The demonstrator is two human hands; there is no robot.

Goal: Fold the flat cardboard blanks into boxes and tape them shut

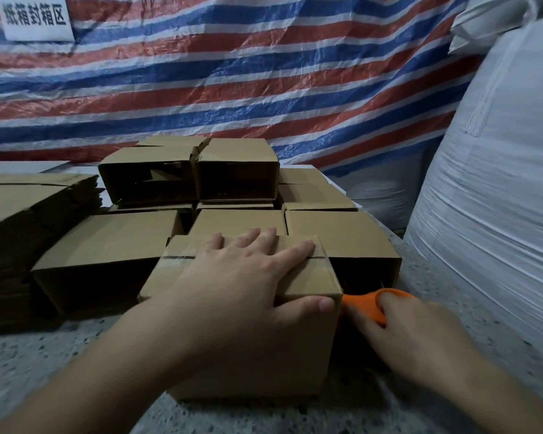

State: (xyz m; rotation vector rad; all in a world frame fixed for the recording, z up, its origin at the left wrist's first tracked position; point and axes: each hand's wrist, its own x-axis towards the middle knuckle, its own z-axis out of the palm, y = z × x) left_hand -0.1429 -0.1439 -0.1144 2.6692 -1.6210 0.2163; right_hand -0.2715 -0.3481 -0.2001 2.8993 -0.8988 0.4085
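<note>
The box (pixel 248 346) stands on the speckled desk (pixel 44 371) right in front of the person, its taped seam running left to right across the top, a near corner turned slightly toward the right. The left hand (pixel 242 277) lies spread flat on the top, fingers (pixel 298 249) straight over the clear tape, thumb hooked over the near edge. The right hand (pixel 408 333), beside the box's right wall, has its fingers curled through the orange scissors (pixel 367 305), whose blades are hidden behind the box. Behind stand more folded boxes (pixel 235 173), open ends facing the camera, and at left a stack of flat blanks (pixel 19 220). A red, white and blue striped tarp (pixel 264 73) hangs at the back; a big white sack (pixel 499 183) fills the right
</note>
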